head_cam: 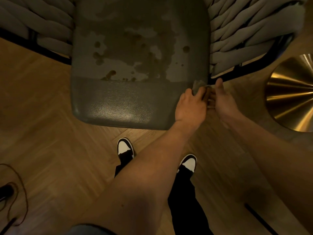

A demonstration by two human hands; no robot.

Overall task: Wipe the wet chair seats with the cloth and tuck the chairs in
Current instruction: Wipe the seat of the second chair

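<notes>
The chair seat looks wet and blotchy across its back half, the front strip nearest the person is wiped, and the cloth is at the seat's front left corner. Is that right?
Not quite. The head view shows the cloth at the front right corner of the chair seat, held by the left hand. The rest stands: blotchy back half, wiped front strip.

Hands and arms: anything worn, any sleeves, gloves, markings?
Both forearms are bare to the frame's edge: no sleeves show. The left hand and the right hand are bare too, no gloves. No watch, ring or band is visible on either. The lighting is dim, so fine marks cannot be judged.
</notes>
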